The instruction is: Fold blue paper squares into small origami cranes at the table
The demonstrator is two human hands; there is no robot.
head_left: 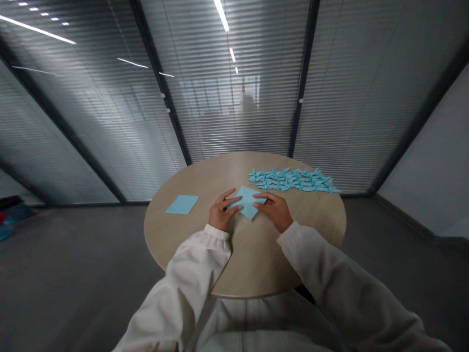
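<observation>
Left hand [223, 211], right hand [274, 211] | pinching folded blue paper [247, 201] at opposite edges | looks light, soft; hold by edges

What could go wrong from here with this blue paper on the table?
The blue paper under the left hand and right hand might slip on the smooth round wooden table, which could skew a fold. The paper cranes lie near the table's far edge, so a careless reach might knock some off. The loose blue sheet lies near the left hand, where a sleeve could shift it.
</observation>
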